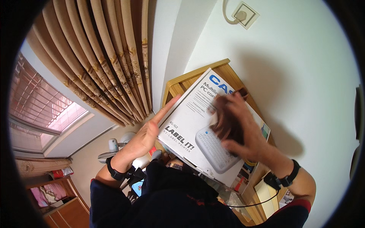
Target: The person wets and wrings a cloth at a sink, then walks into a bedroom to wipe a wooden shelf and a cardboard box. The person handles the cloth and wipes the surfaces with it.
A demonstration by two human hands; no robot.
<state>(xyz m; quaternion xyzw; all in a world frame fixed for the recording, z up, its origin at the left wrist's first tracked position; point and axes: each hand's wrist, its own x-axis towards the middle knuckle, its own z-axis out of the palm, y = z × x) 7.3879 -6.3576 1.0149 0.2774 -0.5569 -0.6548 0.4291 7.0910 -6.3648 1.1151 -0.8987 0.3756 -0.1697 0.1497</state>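
A white cardboard Casio label printer box (pixel 185 114), printed with a picture of a keyboard device, lies slanted before me over a wooden furniture top. Against its left edge, my left hand (pixel 145 136) holds the box, one finger stretched along the side and other fingers partly hidden. In my right hand (pixel 245 134) is a crumpled dark brown cloth (pixel 228 119), over the printed face of the box. Both the cloth and the fingers around it are motion-blurred. Part of the printing is covered by them.
Wooden furniture (pixel 196 75) borders the box at the wall corner. A plugged-in cable (pixel 241 16) hangs from a wall socket at the top. Brown curtains (pixel 114 62) and a barred window (pixel 42 99) are on the left. A black cable (pixel 253 204) trails from my right wrist strap.
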